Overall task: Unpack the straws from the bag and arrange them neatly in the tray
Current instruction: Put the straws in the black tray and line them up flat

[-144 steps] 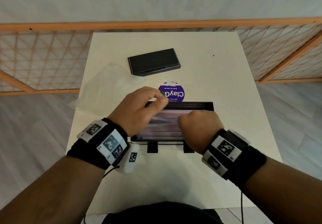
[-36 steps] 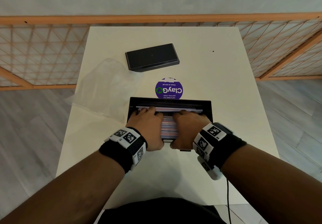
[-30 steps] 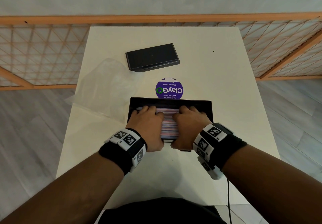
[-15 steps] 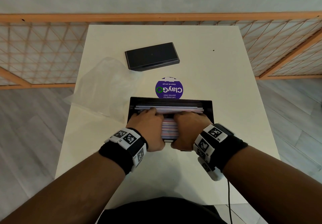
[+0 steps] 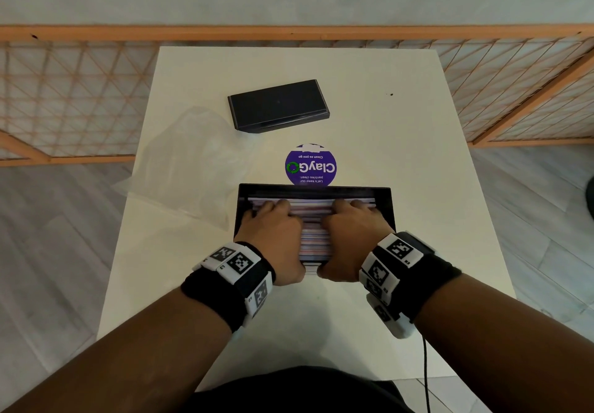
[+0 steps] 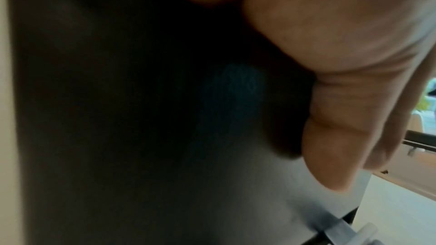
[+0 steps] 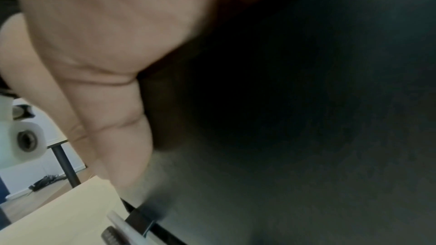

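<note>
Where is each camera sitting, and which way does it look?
Head: worn on the head, looking forward and down at the white table; both forearms, left hand and right hand lie on the straws in the black tray.
Left wrist: looks along the palm; blurred fingers over dark tray.
Right wrist: the same, mirrored; fingers.
Shared: both wrist views show the tray and a strip of the table.

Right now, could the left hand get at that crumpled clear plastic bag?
Probably yes. The left hand rests on the coloured straws in the black rectangular tray, and the crumpled clear plastic bag lies beside it with nothing between.
</note>
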Demonstrator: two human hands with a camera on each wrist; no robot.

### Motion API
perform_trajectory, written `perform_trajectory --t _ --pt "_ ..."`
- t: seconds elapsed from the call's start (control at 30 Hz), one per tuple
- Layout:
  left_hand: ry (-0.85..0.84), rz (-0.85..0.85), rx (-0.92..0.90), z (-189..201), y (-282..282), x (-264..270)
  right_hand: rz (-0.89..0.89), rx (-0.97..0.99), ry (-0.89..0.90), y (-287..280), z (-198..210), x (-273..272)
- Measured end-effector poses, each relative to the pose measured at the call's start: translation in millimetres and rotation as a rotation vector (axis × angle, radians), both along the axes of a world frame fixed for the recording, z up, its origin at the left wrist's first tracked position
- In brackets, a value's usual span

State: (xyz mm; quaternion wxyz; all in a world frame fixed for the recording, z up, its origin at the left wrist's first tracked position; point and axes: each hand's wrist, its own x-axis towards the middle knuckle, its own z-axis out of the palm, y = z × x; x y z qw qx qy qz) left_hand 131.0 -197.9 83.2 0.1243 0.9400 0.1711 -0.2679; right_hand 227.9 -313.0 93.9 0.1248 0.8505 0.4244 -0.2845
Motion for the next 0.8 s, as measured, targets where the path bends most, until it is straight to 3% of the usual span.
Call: perform_trajectory --t 0.8 --pt "-0.028 0.03 -0.027 -0.8 -1.5 -1.0 -0.052 0.012 0.032 -2.6 -3.5 -1.8"
